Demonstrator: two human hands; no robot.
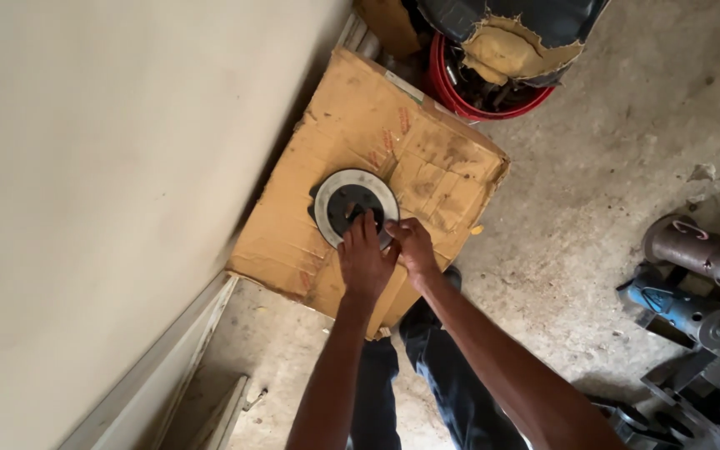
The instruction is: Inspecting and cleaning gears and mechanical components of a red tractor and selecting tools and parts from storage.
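From the head view, the left hand (363, 260) and right hand (411, 247) both grip the round grey metal brake disc (352, 202) lying on stained brown cardboard (427, 158) (heavy, likely), so slipping fingers could get pinched.

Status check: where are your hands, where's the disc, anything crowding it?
Left hand and right hand both on the metal disc. Disc flat on cardboard beside the wall. Red bucket behind, apart.
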